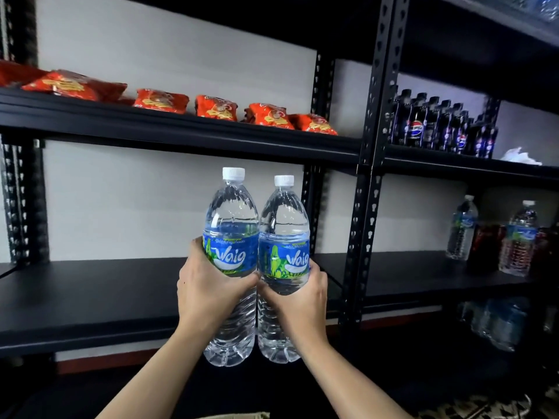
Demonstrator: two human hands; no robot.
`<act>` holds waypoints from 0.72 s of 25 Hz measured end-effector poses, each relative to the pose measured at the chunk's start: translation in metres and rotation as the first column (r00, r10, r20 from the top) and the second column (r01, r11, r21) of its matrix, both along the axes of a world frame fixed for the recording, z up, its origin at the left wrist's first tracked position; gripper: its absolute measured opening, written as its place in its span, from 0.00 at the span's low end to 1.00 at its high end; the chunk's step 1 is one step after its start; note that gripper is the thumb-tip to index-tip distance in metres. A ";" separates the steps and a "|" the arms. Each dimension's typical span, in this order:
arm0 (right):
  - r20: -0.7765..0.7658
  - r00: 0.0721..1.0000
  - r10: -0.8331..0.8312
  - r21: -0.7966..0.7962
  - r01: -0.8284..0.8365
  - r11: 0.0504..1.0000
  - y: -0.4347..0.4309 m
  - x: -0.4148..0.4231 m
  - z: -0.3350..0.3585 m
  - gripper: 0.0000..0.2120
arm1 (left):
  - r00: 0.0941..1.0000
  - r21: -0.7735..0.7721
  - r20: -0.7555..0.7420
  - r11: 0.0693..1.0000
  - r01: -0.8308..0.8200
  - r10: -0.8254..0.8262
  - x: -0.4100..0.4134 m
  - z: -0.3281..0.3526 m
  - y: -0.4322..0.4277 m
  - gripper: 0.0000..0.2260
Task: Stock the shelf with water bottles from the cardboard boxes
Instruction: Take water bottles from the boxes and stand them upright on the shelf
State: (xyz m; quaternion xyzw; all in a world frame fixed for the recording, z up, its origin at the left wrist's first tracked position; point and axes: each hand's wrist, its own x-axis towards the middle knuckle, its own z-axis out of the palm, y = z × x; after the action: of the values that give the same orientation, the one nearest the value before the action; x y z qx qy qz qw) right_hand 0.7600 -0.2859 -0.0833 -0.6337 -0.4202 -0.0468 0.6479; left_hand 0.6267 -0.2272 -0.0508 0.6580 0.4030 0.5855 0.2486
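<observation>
My left hand (205, 288) grips one clear water bottle (231, 225) with a blue label and white cap. My right hand (298, 294) grips a second, identical water bottle (284, 228). Both stand upright, side by side and touching, held in the air in front of the black middle shelf (90, 294), whose board is bare. A sliver of a cardboard box (239, 415) shows at the bottom edge between my forearms.
Red snack bags (160, 101) line the upper shelf. In the right bay, dark cola bottles (435, 125) stand above, and two water bottles (518, 237) with red drinks beside them stand on the middle level. A black upright post (366, 207) divides the bays.
</observation>
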 end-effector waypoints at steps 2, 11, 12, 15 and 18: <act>-0.008 1.000 -0.001 0.009 0.001 1.000 0.019 0.015 -0.001 0.44 | 1.000 -0.001 -0.007 1.000 0.004 -0.004 0.018 -0.002 0.020 0.34; -0.028 0.999 -0.018 -0.015 0.018 1.000 0.118 0.089 0.001 0.42 | 0.998 -0.040 0.045 0.999 -0.031 0.032 0.099 -0.007 0.116 0.34; -0.035 0.999 -0.024 -0.012 0.024 1.000 0.129 0.097 0.000 0.42 | 0.999 -0.031 0.040 0.999 -0.028 0.029 0.107 -0.006 0.126 0.33; -0.056 0.998 -0.035 -0.009 0.035 0.999 0.152 0.112 -0.005 0.41 | 1.000 -0.030 0.026 0.999 -0.015 0.016 0.125 -0.004 0.148 0.32; -0.051 0.998 -0.032 -0.028 0.031 0.999 0.168 0.126 -0.003 0.39 | 0.999 -0.047 0.047 0.999 -0.005 0.007 0.139 -0.003 0.166 0.32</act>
State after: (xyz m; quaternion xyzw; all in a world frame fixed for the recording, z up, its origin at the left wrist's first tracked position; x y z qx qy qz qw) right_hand 0.8863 -0.1179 -0.0868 -0.6499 -0.3939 -0.0349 0.6490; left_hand 0.7658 -0.0610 -0.0536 0.6370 0.4126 0.5919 0.2714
